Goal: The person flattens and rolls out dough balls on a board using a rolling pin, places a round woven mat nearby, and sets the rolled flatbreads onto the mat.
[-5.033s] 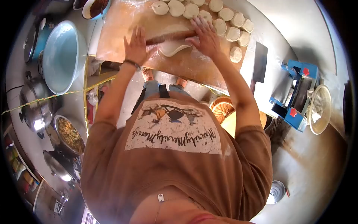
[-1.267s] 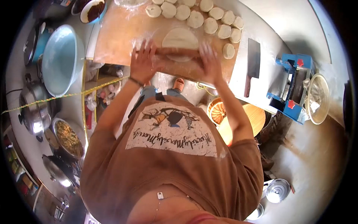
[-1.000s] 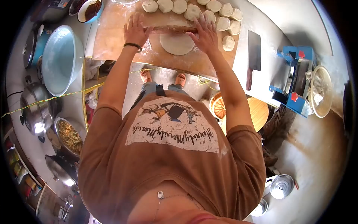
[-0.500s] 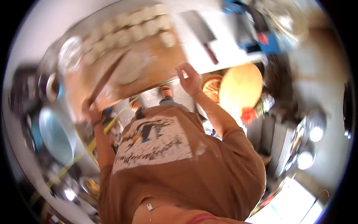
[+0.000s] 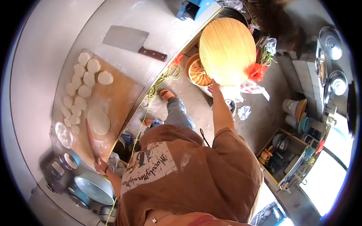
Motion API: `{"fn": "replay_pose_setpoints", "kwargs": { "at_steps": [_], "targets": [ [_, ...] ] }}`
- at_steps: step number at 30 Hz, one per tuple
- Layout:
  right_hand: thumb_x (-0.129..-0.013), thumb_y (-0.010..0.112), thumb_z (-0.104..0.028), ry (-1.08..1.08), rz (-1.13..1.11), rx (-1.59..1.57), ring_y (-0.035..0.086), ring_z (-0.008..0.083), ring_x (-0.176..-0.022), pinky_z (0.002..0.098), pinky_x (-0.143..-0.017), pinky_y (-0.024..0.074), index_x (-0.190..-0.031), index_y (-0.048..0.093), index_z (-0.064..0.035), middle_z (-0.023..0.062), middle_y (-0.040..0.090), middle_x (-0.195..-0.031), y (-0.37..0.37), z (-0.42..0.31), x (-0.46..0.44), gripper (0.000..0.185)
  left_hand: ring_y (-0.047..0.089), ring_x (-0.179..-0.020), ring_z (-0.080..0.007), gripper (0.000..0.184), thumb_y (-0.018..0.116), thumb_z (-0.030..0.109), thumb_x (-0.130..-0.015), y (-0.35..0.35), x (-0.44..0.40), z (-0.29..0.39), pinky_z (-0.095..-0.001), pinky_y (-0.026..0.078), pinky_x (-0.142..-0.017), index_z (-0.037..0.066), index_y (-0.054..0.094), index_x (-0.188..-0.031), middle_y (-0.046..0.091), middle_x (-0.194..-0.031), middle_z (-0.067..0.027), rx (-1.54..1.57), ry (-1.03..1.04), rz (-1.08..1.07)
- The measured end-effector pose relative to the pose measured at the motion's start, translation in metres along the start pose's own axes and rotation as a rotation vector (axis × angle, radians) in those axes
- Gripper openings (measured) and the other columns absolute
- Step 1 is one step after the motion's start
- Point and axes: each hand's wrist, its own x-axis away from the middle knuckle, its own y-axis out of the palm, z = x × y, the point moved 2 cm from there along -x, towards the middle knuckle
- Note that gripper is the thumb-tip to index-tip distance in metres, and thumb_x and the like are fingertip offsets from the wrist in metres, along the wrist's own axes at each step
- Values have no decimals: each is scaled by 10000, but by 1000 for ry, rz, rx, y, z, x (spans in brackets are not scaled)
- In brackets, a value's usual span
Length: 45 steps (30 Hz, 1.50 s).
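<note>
The left hand (image 5: 100, 165), at 8 o'clock in the head view, is closed around one end of a rolling pin (image 5: 91, 139), whose far end points between 11 and 12 o'clock. That far end lies at the 9 o'clock edge of a flattened oval of dough (image 5: 98, 121) on a floured wooden board (image 5: 126, 88). A cluster of round dough pieces (image 5: 89, 79) fills the board's side between 9 and 10 o'clock. On the tabletop (image 5: 162, 26), at 11 o'clock, a cleaver (image 5: 126, 38) lies flat, handle toward 4 o'clock.

The right hand (image 5: 215, 87), at 2 o'clock, meets the lower rim of a large round slatted disc (image 5: 227, 51); whether the fingers grip it cannot be told. The disc partly covers a wicker basket (image 5: 197, 73) at 1 o'clock.
</note>
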Motion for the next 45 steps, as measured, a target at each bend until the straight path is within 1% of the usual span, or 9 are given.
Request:
{"fn": "replay_pose_setpoints", "kwargs": {
  "at_steps": [10, 16, 19, 21, 22, 25, 30, 39, 45],
  "targets": [
    [-963, 571, -478, 164, -99, -726, 460, 345, -1340, 456, -1104, 423, -1453, 402, -8, 200, 411, -1507, 9, 49, -129, 700, 595, -1224, -403, 889, 757, 609, -726, -30, 3, -15, -482, 442, -1083, 26, 589, -1376, 645, -1299, -233, -223, -168, -79],
    [-798, 760, -502, 190, -380, -912, 583, 338, -1020, 451, -881, 515, -1304, 521, -1, 199, 619, -1207, -12, 33, -103, 751, 479, -1357, -368, 991, 681, 748, -749, 21, -14, -84, -490, 369, -1142, 1, 565, -1389, 543, -1451, -205, -135, -201, -71],
    [-835, 743, -388, -13, -538, -769, 591, 312, -1073, 438, -915, 522, -1302, 555, -10, 184, 628, -1230, -32, 23, -114, 630, 363, -1453, -294, 714, 490, 741, -894, 34, 13, -75, -462, 326, -1172, 300, 544, -1453, 461, -1537, -140, -505, -48, -294],
    [-859, 731, -312, -266, -569, -679, 597, 295, -1108, 429, -938, 527, -1301, 578, -16, 174, 634, -1245, -53, 1, -111, 553, 450, -1398, -340, 576, 493, 622, -941, 79, -5, -113, -497, 366, -1148, 356, 530, -1451, 498, -1503, -140, -7, -283, -168],
    [-871, 725, -274, -422, -570, -647, 600, 286, -1125, 425, -949, 529, -1300, 589, -19, 169, 636, -1253, -68, -8, -114, 517, 548, -1304, -365, 625, 498, 625, -942, 29, 16, -72, -510, 422, -1096, 219, 580, -1410, 572, -1427, -165, -168, 56, -196],
    [-899, 716, -211, -1176, -457, -490, 613, 275, -1157, 417, -969, 538, -1304, 611, -25, 169, 630, -1288, -87, -41, -113, 458, 699, -980, -386, 621, 642, 626, -877, 3, 43, -74, -473, 519, -914, 29, 738, -1016, 736, -1008, -224, 789, -468, 205],
    [-938, 569, -100, -255, -393, -893, 651, 320, -1105, 563, -926, 486, -1229, 693, -36, 145, 699, -1202, -144, -108, -102, 323, 669, -635, -219, 722, 594, 688, -905, 7, 56, -129, -299, 444, -508, -24, 646, -1011, 722, -809, -138, 1764, -1033, 297],
    [-813, 759, -10, -1060, -491, -476, 651, 300, -1096, 422, -873, 573, -1384, 513, -2, 173, 649, -1251, -292, -52, 94, 622, 669, -618, -201, 203, 708, 190, -900, 27, 42, -190, -273, 437, -472, 5, 624, -903, 700, -754, -157, 2134, -1132, 552],
    [-931, 555, 80, -1309, -36, 479, 640, 261, -1124, 392, -905, 567, -1417, 532, -19, 167, 630, -1310, -370, 39, 314, 497, 663, -796, -223, 245, 579, 297, -972, 111, 10, -166, -332, 520, -690, 62, 645, -950, 677, -866, -93, 2199, -728, 59]
  ]
}}
